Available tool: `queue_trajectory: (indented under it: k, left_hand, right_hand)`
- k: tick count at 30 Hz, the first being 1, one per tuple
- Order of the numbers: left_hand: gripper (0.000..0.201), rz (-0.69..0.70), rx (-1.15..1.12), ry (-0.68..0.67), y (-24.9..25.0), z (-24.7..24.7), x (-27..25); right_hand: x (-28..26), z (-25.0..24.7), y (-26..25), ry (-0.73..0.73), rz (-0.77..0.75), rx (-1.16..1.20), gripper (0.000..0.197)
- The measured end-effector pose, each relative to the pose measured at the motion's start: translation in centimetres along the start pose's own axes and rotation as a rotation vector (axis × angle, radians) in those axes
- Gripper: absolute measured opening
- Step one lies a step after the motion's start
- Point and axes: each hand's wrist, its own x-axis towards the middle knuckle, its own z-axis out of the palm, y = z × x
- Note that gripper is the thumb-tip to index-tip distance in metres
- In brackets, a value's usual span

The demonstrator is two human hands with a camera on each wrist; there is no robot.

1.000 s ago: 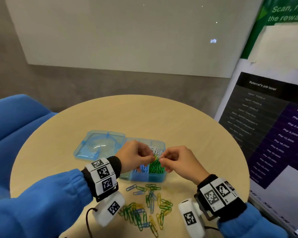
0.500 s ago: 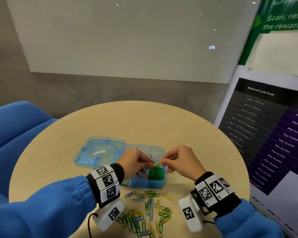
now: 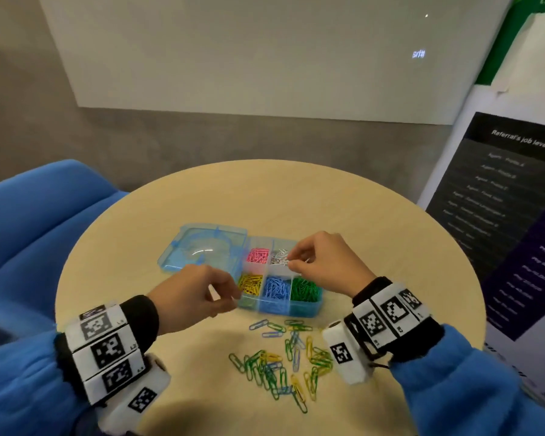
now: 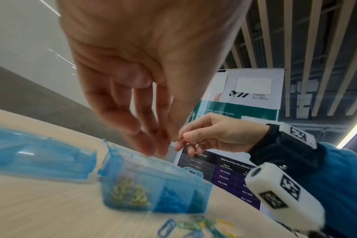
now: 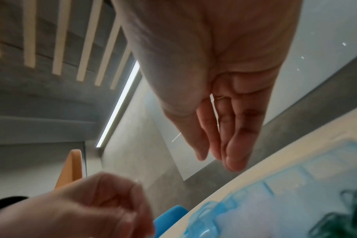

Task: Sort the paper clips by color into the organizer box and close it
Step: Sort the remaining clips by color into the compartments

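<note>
On the round, light-wood surface (image 3: 170,221) sits the blue organizer box (image 3: 280,305), its lid (image 3: 203,251) swung fully open and lying flat to the left of the tray. The compartments hold sorted clips: pink paper clips (image 3: 258,255) and white paper clips (image 3: 278,258) in the far row, yellow paper clips (image 3: 250,284), blue paper clips (image 3: 276,289) and green paper clips (image 3: 305,289) in the near row. The right hand (image 3: 328,265) hovers over the far right part of the box, its thumb and forefinger drawn together right at the white heap; the grip seems to pinch something small and pale there, but whether a clip is truly held cannot be told. In the right wrist view the fingers (image 5: 234,145) hang down above the box, blurred. The left hand (image 3: 191,297) sits just left of the box's near-left corner, beside the yellow compartment, its fingertips brought close together; whether anything is pinched between them cannot be told, and the left wrist view is too blurred to settle it. Nearer the person, between the two wrists and well clear of both grips, lies the loose pile of unsorted clips (image 3: 283,366), a tangle of green, yellow and blue on the surface.
</note>
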Motion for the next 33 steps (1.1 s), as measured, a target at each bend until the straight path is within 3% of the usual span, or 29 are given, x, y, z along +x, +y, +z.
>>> queue_trajectory:
  k: [4, 6, 11, 16, 19, 22, 25, 33]
  left_hand:
    - [0.021, -0.005, 0.124, -0.201, -1.6, 1.0, -2.1]
    - [0.022, 0.02, 0.168, -0.236, -1.7, 1.6, -2.4]
    - [0.023, 0.076, 0.26, -0.259, -0.6, 3.2, -2.0]
    - [0.019, 0.083, 0.342, -0.29, 0.3, 4.0, -1.6]
    - [0.013, 0.083, 0.319, -0.313, 0.0, 3.9, -1.7]
    - [0.017, 0.065, 0.3, -0.334, -0.3, 3.9, -1.9]
    - [0.02, 0.069, 0.297, -0.344, -0.3, 4.0, -2.0]
    - [0.021, 0.093, 0.245, -0.328, 0.7, 4.4, -1.4]
  right_hand:
    - [-3.5, -1.8, 3.0, -0.099, 0.06, -0.12, 0.004]
    - [-5.2, -1.9, 4.1, -0.178, 0.096, -0.135, 0.005]
    - [-8.2, -0.7, 4.7, -0.335, 0.1, -0.157, 0.009]
    - [-9.6, 0.2, 4.1, -0.323, 0.08, -0.249, 0.02]
    - [-10.5, -0.3, 4.8, -0.272, 0.201, -0.343, 0.028]
    - [-11.6, -0.2, 5.3, -0.332, 0.3, -0.318, 0.028]
    - [-12.0, 0.3, 5.4, -0.336, 0.263, -0.223, 0.016]
    - [-11.6, 0.1, 5.6, -0.465, 0.211, -0.201, 0.021]
